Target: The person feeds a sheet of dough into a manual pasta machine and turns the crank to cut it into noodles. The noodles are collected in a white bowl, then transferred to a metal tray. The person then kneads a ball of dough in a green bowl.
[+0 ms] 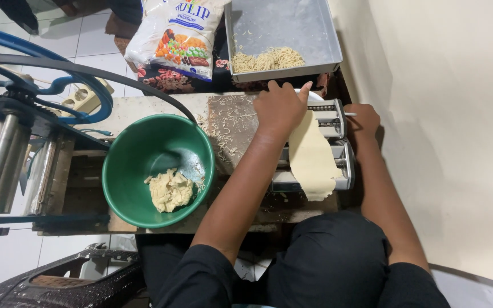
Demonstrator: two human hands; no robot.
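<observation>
Fingers of the left hand were spread flat and slightly apart, pressing down on the top end of a pale dough sheet where it fed into a metal pasta machine. They clamped nothing; they only steadied the sheet against the rollers. The right hand sat at the far side of the machine, curled shut on what looked like its crank handle, though the handle was mostly hidden behind the knuckles and I could not be sure.

The dough sheet hung over the front of the machine, draped down toward the person's lap, with its lower edge ragged and loose. The machine stood on a worn counter dusted with noodle scraps. Just beside it to the left was a green bowl holding a lump of dough. Beyond the counter lay a metal tray with cut noodles heaped at its near edge, and next to that a printed plastic bag. A larger belt-driven roller machine filled the left side.

The fingertips rested very near the rollers, so a turn of the crank could have pinched them. The unsupported sheet might also have stretched or torn under its own weight, or fed in crooked and folded.
</observation>
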